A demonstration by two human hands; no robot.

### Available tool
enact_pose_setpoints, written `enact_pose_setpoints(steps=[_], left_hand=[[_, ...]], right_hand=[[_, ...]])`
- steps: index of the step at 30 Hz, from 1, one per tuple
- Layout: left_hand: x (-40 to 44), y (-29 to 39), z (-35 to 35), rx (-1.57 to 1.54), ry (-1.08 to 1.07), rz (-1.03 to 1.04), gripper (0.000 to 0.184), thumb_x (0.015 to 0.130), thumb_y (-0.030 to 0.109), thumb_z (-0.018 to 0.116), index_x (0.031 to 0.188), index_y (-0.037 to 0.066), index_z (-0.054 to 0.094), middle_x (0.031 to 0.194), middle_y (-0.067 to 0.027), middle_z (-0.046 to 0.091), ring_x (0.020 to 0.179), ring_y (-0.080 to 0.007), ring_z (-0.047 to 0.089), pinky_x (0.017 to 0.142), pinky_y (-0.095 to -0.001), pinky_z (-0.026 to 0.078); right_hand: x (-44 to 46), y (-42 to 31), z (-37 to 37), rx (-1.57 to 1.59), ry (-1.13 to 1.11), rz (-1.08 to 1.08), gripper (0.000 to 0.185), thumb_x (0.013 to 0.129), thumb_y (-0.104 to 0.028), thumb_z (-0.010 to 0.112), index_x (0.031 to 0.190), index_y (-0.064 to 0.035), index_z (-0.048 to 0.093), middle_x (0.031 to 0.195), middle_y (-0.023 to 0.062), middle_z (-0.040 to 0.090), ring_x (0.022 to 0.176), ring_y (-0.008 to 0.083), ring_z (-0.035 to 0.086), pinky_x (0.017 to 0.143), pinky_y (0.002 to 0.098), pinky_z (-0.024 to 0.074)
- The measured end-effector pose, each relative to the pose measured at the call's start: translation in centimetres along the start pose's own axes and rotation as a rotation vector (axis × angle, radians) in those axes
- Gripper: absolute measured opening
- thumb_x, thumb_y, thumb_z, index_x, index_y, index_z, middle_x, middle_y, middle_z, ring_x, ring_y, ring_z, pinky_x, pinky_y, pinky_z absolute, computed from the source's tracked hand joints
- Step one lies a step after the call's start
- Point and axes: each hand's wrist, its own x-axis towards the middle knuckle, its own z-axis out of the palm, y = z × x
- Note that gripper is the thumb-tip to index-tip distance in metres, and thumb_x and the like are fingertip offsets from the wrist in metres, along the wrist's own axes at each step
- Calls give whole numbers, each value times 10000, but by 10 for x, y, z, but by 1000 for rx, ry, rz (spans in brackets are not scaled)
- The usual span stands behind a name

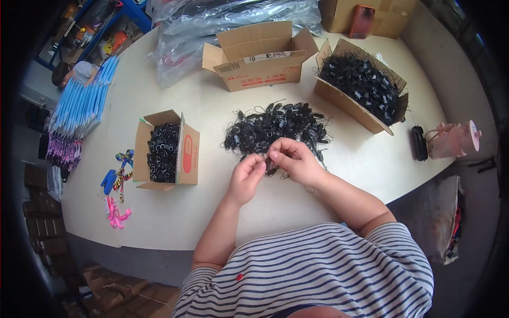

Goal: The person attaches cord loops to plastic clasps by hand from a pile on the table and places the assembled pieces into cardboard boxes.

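Note:
My left hand and my right hand meet at the near edge of a pile of black clips with thin cord loops. The fingertips of both are pinched together, almost touching. Whatever lies between them is small, dark and mostly hidden by the fingers. Left of my hands stands an open carton holding black pieces with metal rings. At the back right, another open carton is heaped with black corded clips.
An open-flapped carton stands behind the pile, before plastic-wrapped bags. Coloured straps lie at left, near a stack of blue lanyards. A pink cup, a black case and a phone sit at right.

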Motion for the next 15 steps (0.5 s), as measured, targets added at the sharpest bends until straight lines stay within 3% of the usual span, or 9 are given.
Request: enact_pose_setpoints(steps=[6,9,13,15], left_hand=[[2,8,2,-169,47,-171,88,909,153,463,892,67,468,615,55,395,492,-15,300,432,-169,226],[2,11,3,-321,94,-170,77,917,159,440,923,83,454,633,40,410,496,-22,315,433,-169,230],[3,13,0,-436,97,-129,88,933,169,385,951,94,428,673,0,407,492,-50,328,429,-170,244],[2,14,0,-486,93,-131,94,930,198,421,928,106,439,673,0,408,501,-55,338,434,-170,248]], right_hand=[[-1,-8,-2,-124,-8,63,84,872,-93,531,858,-21,571,743,-18,561,672,38,485,627,185,414],[2,-8,-1,-34,122,-62,118,862,-87,546,953,-31,596,753,-36,553,680,26,459,608,176,388],[6,-17,-5,197,282,45,186,850,-41,529,1023,-35,596,749,-43,517,585,10,401,483,160,329],[5,-17,-5,160,174,137,225,829,-22,551,1050,-28,596,794,-37,516,592,11,404,513,163,354]])
